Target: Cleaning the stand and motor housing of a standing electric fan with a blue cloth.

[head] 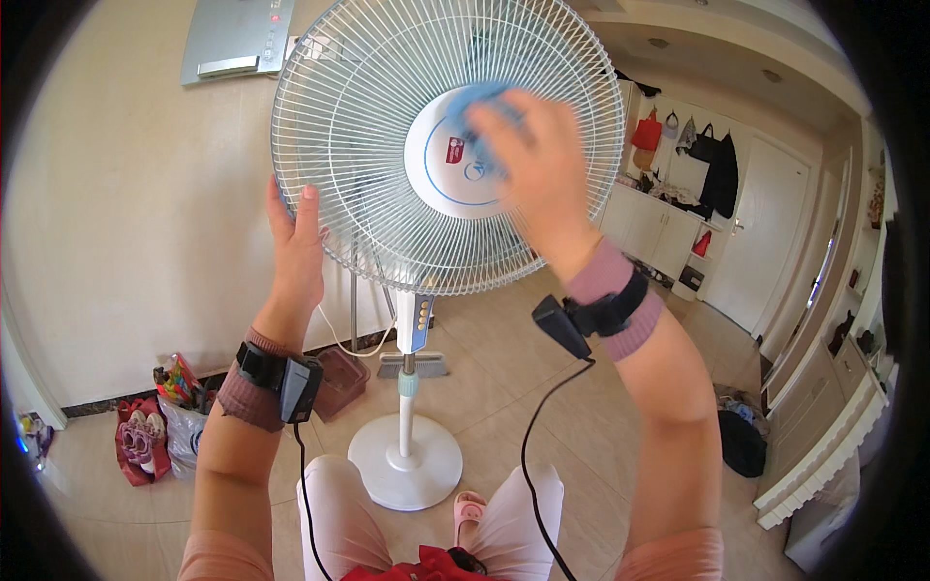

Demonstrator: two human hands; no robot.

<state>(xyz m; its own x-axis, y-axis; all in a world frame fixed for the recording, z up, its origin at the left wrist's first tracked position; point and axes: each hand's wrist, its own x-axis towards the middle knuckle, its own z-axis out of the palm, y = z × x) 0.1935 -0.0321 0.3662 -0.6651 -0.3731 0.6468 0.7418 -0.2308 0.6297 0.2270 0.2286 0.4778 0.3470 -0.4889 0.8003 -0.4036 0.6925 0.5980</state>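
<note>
A white pedestal fan stands upright before me, its round wire grille [370, 210] facing me. My left hand [296, 232] grips the rim of the grille at its lower left, thumb in front. Blurred by motion, my right hand [541, 160] presses a blue cloth [472, 102] against the white centre cap [436, 174], which bears a blue ring, a red sticker and printing. The cloth and fingers cover the cap's upper right. Below the grille are the control panel [421, 323] with several buttons, the pole [405, 421] and the round base [405, 472].
Behind the fan lie a broom head [413, 364] and a dustpan [338, 383]. Bags with shoes [143, 443] sit along the left wall. A power cord [341, 341] hangs beside the pole. Black cables [534, 436] run from both wrist devices. My knees flank the base.
</note>
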